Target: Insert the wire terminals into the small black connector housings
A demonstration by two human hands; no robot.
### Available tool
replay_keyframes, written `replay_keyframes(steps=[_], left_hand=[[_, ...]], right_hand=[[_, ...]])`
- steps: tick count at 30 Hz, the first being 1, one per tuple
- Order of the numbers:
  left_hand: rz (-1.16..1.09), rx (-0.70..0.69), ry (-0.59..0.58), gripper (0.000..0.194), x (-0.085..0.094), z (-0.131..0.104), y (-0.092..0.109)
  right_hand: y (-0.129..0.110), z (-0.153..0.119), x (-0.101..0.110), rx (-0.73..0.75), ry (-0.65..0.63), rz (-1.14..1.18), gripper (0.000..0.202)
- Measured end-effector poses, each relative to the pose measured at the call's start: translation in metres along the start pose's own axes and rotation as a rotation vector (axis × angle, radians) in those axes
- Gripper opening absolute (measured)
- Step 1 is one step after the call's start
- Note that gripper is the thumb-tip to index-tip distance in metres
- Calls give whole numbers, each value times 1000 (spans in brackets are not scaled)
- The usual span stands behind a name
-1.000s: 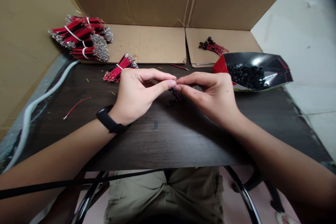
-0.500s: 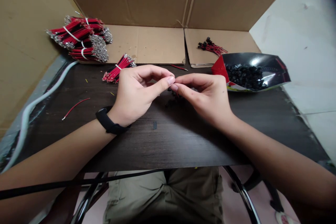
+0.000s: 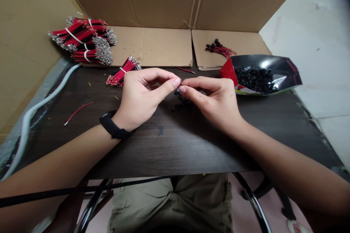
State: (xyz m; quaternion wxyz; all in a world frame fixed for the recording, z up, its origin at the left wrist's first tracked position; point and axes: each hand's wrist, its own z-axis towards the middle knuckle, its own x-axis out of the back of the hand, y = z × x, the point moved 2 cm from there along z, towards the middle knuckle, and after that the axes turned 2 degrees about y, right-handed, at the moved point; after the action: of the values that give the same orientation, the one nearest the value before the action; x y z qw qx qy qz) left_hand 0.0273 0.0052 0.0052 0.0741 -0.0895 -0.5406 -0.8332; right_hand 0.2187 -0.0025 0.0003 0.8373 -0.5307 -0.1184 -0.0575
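Observation:
My left hand (image 3: 144,96), with a black band on its wrist, pinches thumb against index finger over the middle of the dark table (image 3: 136,156). Opposite it, my right hand (image 3: 216,98) is pinched too, and the fingertips of both nearly meet. Something small and dark shows between them, too small to name. Beneath the fingertips lie small black parts (image 3: 179,106), partly covered by my right hand. A tied bundle of red and black wires (image 3: 124,71) lies just behind my left hand. Beyond my right hand is an open box (image 3: 284,69) holding many black pieces.
Tied wire bundles (image 3: 82,40) are piled at the back left. Red wires with black connectors (image 3: 218,48) lie on cardboard (image 3: 166,45) at the back. One loose red wire (image 3: 79,111) is at the left, another (image 3: 186,70) behind my hands. A white cable (image 3: 26,127) runs along the left edge.
The fingertips of my two hands have parted very slightly, and a small dark bit now shows between them. Otherwise both hands hold almost the same place.

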Motion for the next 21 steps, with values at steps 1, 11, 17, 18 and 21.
replay_keyframes(steps=[1,11,17,18,21], left_hand=[[-2,-3,2,10,0,0,0],[-40,-7,1,12,-6,-4,-4],[105,24,3,23,17,11,-6],[149,19,26,23,25,15,-8],[376,-53,23,16,41,24,-15]], right_hand=[[-1,0,0,6,5,-7,25],[0,3,-1,-6,23,46,38],[7,11,9,-29,68,16,36],[10,13,11,-38,82,6,34],[20,17,16,-68,110,-8,24]])
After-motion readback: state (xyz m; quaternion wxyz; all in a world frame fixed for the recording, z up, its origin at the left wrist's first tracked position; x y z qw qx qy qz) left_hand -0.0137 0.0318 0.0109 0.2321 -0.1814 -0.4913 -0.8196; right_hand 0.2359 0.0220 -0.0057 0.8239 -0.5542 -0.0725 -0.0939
